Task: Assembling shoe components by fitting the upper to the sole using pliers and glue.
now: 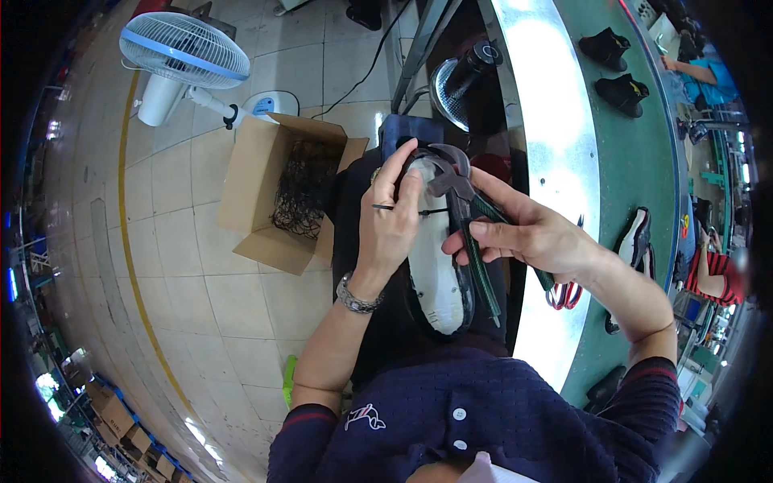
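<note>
A dark shoe with a pale underside facing up lies lengthwise over my lap. My left hand is wrapped round its far left side, thumb on the pale bottom. A thin black strip crosses the shoe near the fingers of that hand. My right hand grips lasting pincers by their green handles. Their dark metal head lies over the far right edge of the shoe; whether the jaws bite on anything cannot be made out.
An open cardboard box of tangled black cords stands at left, with a fan beyond. On my right runs a metal ledge with red-handled scissors, beside a green belt carrying black shoes. Other people work farther right.
</note>
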